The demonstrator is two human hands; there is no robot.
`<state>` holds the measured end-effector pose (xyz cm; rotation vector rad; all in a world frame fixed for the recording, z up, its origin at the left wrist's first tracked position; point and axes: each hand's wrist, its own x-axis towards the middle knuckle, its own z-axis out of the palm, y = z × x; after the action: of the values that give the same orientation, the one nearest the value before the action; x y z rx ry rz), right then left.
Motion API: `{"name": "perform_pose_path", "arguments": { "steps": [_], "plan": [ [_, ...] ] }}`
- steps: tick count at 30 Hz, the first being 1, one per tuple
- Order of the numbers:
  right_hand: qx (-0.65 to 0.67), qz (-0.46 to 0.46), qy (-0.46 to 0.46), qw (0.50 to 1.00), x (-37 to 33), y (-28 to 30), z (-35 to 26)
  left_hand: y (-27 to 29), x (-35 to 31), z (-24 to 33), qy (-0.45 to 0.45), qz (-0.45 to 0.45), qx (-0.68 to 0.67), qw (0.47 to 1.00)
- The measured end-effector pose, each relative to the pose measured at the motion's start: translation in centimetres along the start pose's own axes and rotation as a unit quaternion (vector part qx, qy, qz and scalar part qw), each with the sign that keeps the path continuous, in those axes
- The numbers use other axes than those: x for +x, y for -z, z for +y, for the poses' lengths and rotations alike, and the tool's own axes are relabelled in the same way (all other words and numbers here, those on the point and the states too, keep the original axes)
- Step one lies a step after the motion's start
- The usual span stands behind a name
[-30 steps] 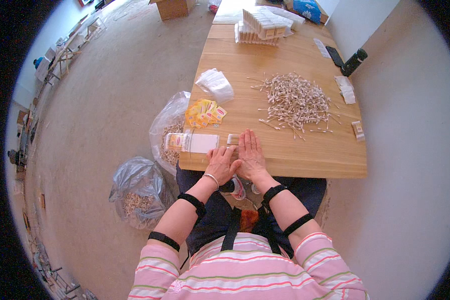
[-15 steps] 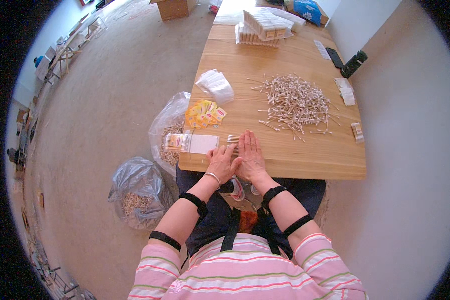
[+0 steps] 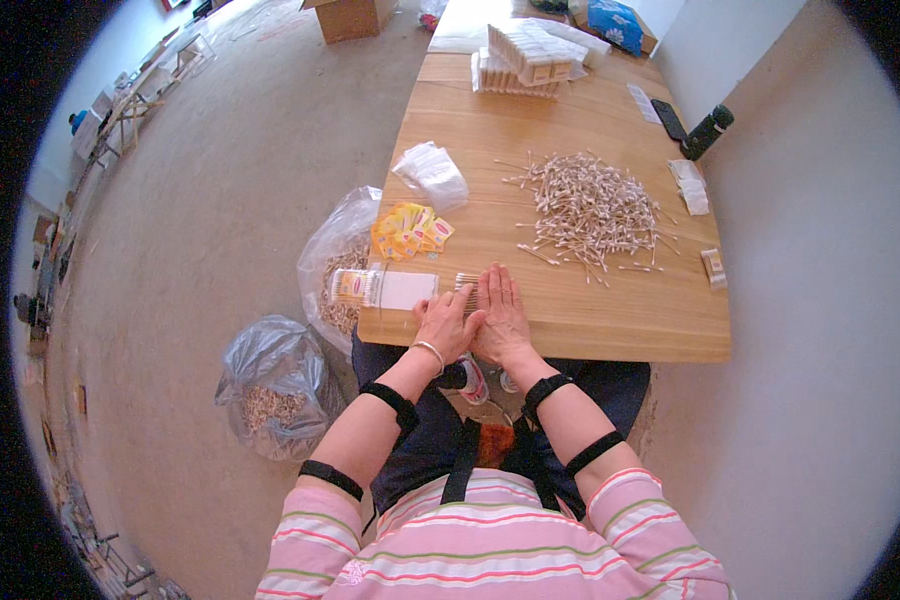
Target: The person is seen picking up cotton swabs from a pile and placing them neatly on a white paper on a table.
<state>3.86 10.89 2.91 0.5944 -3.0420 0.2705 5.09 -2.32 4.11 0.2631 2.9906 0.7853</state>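
Observation:
A short row of cotton swabs [image 3: 465, 281] lies side by side near the table's front edge. Flat on the wood against the row's right side is my right hand [image 3: 501, 314], its fingers straight and together. My left hand [image 3: 446, 324] rests just left of it, fingers bent but apart, one fingertip at the swabs; its thumb side meets my right hand. By my left fingers lies a white flat sheet or bag [image 3: 408, 290]. Left of that, a clear pack of cotton swabs [image 3: 351, 287] with a yellow and red label sits at the table's left edge. My hands cover part of the row.
A loose heap of cotton swabs [image 3: 595, 208] spreads right of centre. Yellow cards [image 3: 410, 231] and clear bags [image 3: 432, 176] lie at left. Filled packs [image 3: 525, 65] are stacked farther back. A dark bottle [image 3: 708, 131] stands by the wall. Plastic sacks [image 3: 280, 365] sit on the floor.

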Motion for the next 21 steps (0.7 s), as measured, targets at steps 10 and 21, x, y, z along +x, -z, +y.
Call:
{"name": "perform_pose_path", "arguments": {
  "steps": [10,21],
  "plan": [
    [0.01,0.008,-0.004,1.0,0.0,0.2,-0.2,-0.1,0.7,-0.2,0.023,-0.027,-0.016,0.999],
    [-0.012,0.007,0.003,1.0,0.0,0.2,-0.1,0.2,1.6,-0.3,0.027,-0.059,-0.021,0.998]
  ]
}}
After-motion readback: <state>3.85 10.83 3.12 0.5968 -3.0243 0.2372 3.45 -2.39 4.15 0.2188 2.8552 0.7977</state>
